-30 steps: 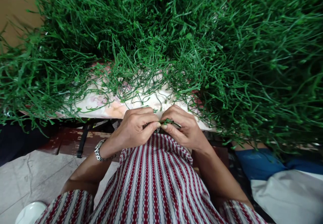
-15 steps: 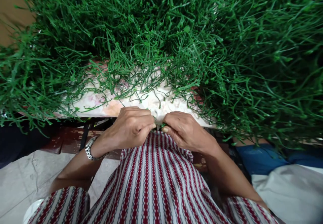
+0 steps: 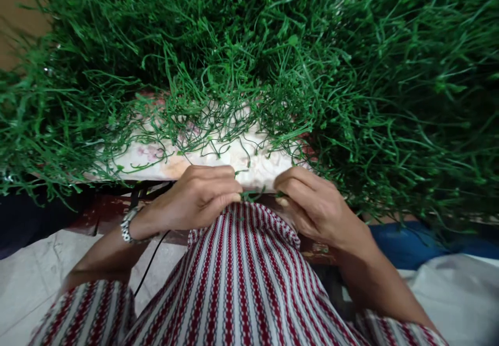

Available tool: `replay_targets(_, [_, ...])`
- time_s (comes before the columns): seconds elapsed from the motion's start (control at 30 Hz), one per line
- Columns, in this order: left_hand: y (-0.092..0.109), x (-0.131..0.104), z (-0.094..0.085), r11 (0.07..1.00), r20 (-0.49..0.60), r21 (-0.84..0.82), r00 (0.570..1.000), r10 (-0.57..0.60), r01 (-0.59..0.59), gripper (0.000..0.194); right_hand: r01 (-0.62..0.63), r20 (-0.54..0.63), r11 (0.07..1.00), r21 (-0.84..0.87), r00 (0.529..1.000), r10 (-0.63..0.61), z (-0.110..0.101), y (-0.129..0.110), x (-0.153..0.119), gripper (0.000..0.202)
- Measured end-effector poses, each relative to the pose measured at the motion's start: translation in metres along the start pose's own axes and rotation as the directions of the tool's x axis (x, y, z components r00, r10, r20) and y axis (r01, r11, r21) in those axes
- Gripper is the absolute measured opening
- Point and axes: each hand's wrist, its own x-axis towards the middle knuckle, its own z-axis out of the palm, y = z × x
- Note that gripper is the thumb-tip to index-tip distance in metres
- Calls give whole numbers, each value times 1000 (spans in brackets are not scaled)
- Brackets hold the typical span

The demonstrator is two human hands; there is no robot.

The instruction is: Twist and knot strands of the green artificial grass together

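Thin green stems with small buds lie in a large heap (image 3: 241, 44) across the table. My left hand (image 3: 205, 195), with a metal watch at the wrist, is pinched on a green stem (image 3: 253, 196) at the table's near edge. To its right, my right hand (image 3: 312, 203) is pinched too, with a bit of green showing at its fingertips. The stem piece shows in the gap between the hands, above the striped cloth (image 3: 241, 263) of my clothing. Some loose stems lie on the pale floral table cover (image 3: 249, 161) just beyond my fingers.
A dark red wooden edge (image 3: 107, 213) shows below the table cover. Blue cloth (image 3: 401, 242) and a pale grey cloth (image 3: 456, 294) are at the right. Dark cloth (image 3: 35, 226) is at the left, above light floor tiles.
My right hand has moved right, away from my left hand, and the gap between them is wider. My left forearm has shifted slightly left. A stem piece now shows between the hands.
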Motion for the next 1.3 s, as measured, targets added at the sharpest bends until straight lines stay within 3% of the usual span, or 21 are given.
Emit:
replay_targets(0.13, [-1, 10, 15, 994, -131, -97, 990, -56, 44, 19, -6, -185, 991, 137, 982, 31, 22, -5, 23, 8])
replay_targets(0.23, [-3, 11, 22, 989, -208, -129, 974, -94, 68, 14, -9, -204, 985, 172, 978, 45, 38, -6, 32, 10])
replay_targets(0.33, [-6, 8, 25, 983, -259, -138, 953, -156, 123, 11, -46, -243, 980, 191, 966, 93, 40, -7, 30, 20])
replay_targets(0.37, [-7, 7, 26, 980, -270, -136, 947, -177, 144, 10, -70, -302, 980, 185, 945, 124, 38, -8, 28, 22])
replay_targets(0.43, [-8, 6, 27, 978, -287, -119, 937, -198, 170, 10, -101, -478, 981, 167, 862, 170, 30, -10, 23, 26])
replay_targets(0.5, [-7, 6, 29, 981, -295, -95, 937, -188, 167, 10, -73, -591, 987, 140, 794, 142, 24, -12, 23, 28])
replay_targets(0.53, [-6, 6, 29, 983, -292, -87, 939, -181, 163, 10, -44, -584, 989, 139, 803, 117, 23, -12, 24, 28])
replay_targets(0.57, [-6, 6, 30, 983, -289, -87, 940, -180, 161, 10, -13, -532, 988, 155, 841, 95, 24, -12, 26, 27])
replay_targets(0.67, [-2, 8, 30, 974, -305, -114, 926, -221, 195, 10, 27, -258, 948, 318, 964, 59, 39, -6, 34, 27])
replay_targets(0.73, [-1, 8, 32, 970, -330, -111, 913, -241, 217, 9, 3, -143, 909, 416, 988, 62, 53, -2, 37, 28])
replay_targets(0.87, [-1, 7, 40, 981, -392, -27, 901, -187, 192, 10, -25, -141, 902, 432, 986, 95, 69, -2, 34, 27])
replay_targets(1.07, [0, 6, 55, 983, -476, -3, 864, -161, 181, 10, -47, -194, 883, 466, 969, 154, 71, -9, 29, 25])
replay_targets(1.17, [0, 5, 61, 981, -516, -18, 839, -176, 195, 11, -83, -217, 844, 530, 949, 229, 76, -8, 26, 18])
replay_targets(1.3, [1, 4, 63, 987, -514, -22, 845, -148, 160, 17, -127, -233, 747, 652, 905, 357, 82, -7, 22, 13])
